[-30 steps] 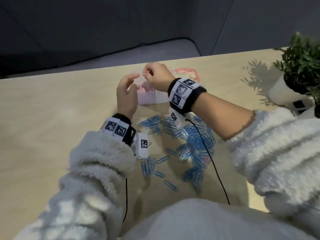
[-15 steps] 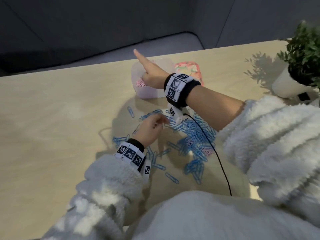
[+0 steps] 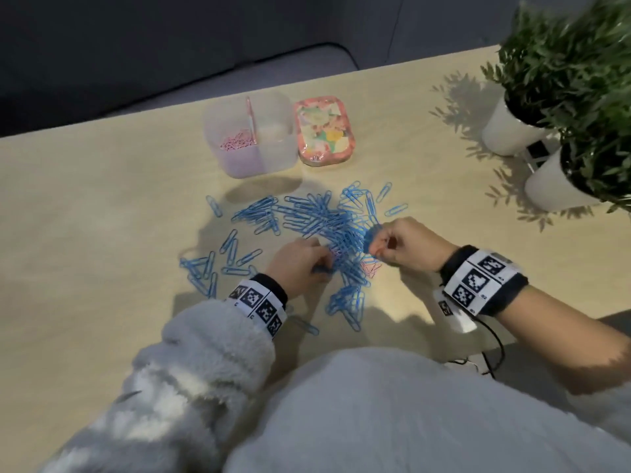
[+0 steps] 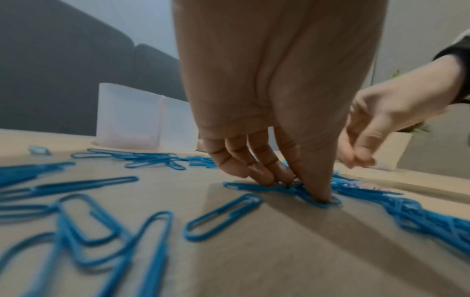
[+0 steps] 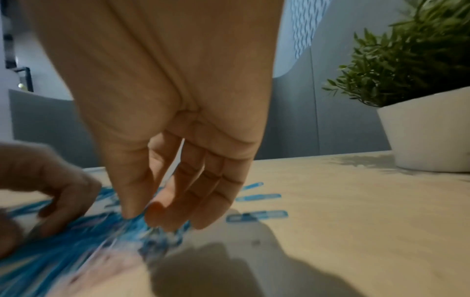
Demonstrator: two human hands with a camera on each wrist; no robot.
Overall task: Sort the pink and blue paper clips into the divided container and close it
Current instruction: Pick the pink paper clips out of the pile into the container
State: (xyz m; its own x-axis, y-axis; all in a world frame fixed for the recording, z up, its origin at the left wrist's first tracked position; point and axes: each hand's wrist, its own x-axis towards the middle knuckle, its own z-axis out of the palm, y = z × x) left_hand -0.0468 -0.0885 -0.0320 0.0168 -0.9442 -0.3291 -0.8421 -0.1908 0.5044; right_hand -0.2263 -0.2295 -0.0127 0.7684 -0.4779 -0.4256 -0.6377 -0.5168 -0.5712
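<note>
both hands picking in blue paper clips [image 3: 327, 220]: left hand [image 3: 300, 262] pinching clips, right hand [image 3: 406, 245] pinching tangled clump; light, slippery, interlocking, best pinching singly.

Legible text: none. Wrist bands [image 3: 483, 281] bear only black-and-white square marker codes; decorated lid [image 3: 324, 129] print unreadable.

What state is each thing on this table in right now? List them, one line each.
Divided container: open, pink clips in its left compartment only.
Lid: off, lying right of the container.
Blue paper clips: loose on the table.
Left hand: fingertips pinching into the pile.
Right hand: pinching clips.
Potted plants: upright.
</note>
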